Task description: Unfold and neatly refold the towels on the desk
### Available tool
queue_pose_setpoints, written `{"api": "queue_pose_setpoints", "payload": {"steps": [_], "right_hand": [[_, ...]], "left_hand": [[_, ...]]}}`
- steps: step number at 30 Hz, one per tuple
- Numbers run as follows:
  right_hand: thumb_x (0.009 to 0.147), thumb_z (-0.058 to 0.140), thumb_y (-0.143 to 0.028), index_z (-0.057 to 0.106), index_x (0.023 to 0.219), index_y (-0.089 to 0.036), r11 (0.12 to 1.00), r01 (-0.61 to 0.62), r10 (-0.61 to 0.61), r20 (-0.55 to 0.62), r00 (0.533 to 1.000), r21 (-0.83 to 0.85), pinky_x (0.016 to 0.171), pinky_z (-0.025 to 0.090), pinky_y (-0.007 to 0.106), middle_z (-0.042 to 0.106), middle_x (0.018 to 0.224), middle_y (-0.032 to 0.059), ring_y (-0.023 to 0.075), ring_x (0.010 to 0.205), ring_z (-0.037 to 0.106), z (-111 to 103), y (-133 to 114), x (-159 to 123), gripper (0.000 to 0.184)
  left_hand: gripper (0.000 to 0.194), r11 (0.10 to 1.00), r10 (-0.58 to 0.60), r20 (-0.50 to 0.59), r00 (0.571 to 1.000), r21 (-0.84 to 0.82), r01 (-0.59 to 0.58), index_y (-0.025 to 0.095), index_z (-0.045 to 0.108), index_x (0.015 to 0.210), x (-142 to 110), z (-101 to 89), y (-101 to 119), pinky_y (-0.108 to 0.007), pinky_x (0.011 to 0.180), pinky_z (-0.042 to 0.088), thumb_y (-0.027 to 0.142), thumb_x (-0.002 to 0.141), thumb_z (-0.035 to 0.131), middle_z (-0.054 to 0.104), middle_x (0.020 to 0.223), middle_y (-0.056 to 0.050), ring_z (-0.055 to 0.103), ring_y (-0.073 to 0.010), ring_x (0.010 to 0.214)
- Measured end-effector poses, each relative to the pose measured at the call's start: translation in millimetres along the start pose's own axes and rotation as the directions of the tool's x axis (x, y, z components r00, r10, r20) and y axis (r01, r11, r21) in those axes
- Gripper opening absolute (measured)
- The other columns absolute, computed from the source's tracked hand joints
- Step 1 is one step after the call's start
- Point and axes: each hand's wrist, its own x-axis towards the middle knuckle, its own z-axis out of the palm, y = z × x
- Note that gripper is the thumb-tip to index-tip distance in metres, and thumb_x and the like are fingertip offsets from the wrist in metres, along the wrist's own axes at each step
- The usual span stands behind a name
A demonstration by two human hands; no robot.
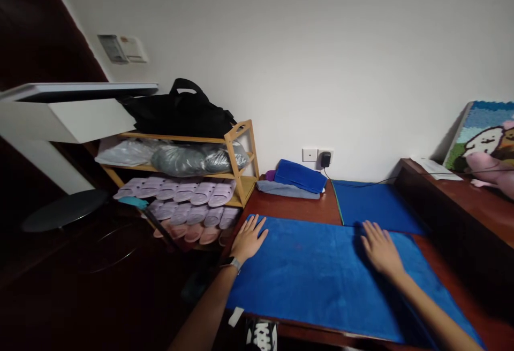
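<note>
A blue towel [305, 271] lies spread out across the dark red wooden table [295, 206], with a white tag [236, 316] at its near left corner. Flat on the towel's far left corner rests my left hand [248, 237], fingers stretched and a watch on the wrist. My right hand [381, 248] is over the right part of the towel, its fingers extended, casting a shadow; whether it touches the cloth I cannot tell. Neither hand grips anything. Beyond the towel's far edge lies a second blue cloth [373, 206] with a green edge.
Folded blue towels [301, 176] lie against the wall by a plugged-in adapter [325, 159]. To the left stands a wooden rack [241, 180] with lilac slippers [187, 190] and a black bag [184, 110]. A raised ledge [477, 196] bounds the right, with a pink plush toy [492, 172].
</note>
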Motion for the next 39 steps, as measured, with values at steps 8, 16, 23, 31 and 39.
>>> {"api": "queue_pose_setpoints", "payload": {"steps": [8, 16, 23, 31, 39], "right_hand": [[0.102, 0.018, -0.059, 0.025, 0.162, -0.018, 0.958, 0.145, -0.188, 0.160, 0.969, 0.247, 0.127, 0.011, 0.046, 0.023, 0.167, 0.0066, 0.0219, 0.156, 0.017, 7.8, -122.9, 12.8, 0.073], [0.099, 0.017, -0.054, 0.025, 0.162, -0.013, 0.980, -0.191, 0.176, 0.187, 0.966, 0.062, 0.126, 0.015, 0.048, 0.023, 0.168, 0.0078, 0.0247, 0.156, 0.017, 25.2, 82.5, -10.9, 0.075], [0.092, 0.008, -0.059, 0.023, 0.160, -0.002, 0.958, -0.280, 0.267, 0.156, 0.951, 0.066, 0.127, 0.018, 0.044, 0.023, 0.168, 0.0144, 0.0282, 0.155, 0.018, 48.7, 161.2, -15.1, 0.089], [0.089, 0.007, -0.060, 0.028, 0.158, -0.003, 0.969, -0.246, 0.240, 0.198, 0.950, 0.008, 0.125, 0.024, 0.051, 0.029, 0.165, 0.0169, 0.0315, 0.153, 0.024, 43.7, 166.0, -15.6, 0.093], [0.098, 0.012, -0.052, 0.037, 0.155, -0.003, 0.994, 0.069, -0.067, -0.022, 0.997, 0.079, 0.125, 0.022, 0.047, 0.037, 0.162, 0.0173, 0.0296, 0.152, 0.028, 11.0, -14.3, 11.8, 0.078]], "left_hand": [[0.068, 1.000, 0.028, 0.068, 0.997, -0.013, -0.027, 0.028, 0.039, 0.158, 2.3, -1.5, -11.6, -0.046, 0.125, 0.022, 0.067, 0.102, 0.033, 0.029, 0.166, -0.007, 0.023, -0.0266, 0.154], [0.069, 0.999, 0.037, 0.050, 0.998, -0.010, -0.036, 0.027, 0.038, 0.158, 1.5, -0.1, -12.2, -0.047, 0.124, 0.022, 0.067, 0.101, 0.032, 0.030, 0.166, -0.007, 0.023, -0.0280, 0.155], [0.062, 0.996, -0.042, 0.100, 0.994, -0.073, 0.050, 0.028, 0.055, 0.147, 12.5, -27.8, -5.8, -0.049, 0.114, 0.040, 0.064, 0.102, 0.034, 0.049, 0.156, -0.009, 0.047, -0.0312, 0.142], [0.057, 0.996, -0.025, -0.014, 1.000, -0.082, 0.024, 0.027, 0.049, 0.151, -0.5, -12.0, -10.7, -0.045, 0.123, 0.029, 0.056, 0.103, 0.039, 0.039, 0.163, -0.007, 0.032, -0.0273, 0.151], [0.061, 0.997, -0.033, 0.005, 0.999, -0.064, 0.033, 0.029, 0.041, 0.157, -1.3, -1.3, -13.2, -0.047, 0.125, 0.022, 0.060, 0.104, 0.033, 0.029, 0.167, -0.005, 0.024, -0.0279, 0.154]]}}
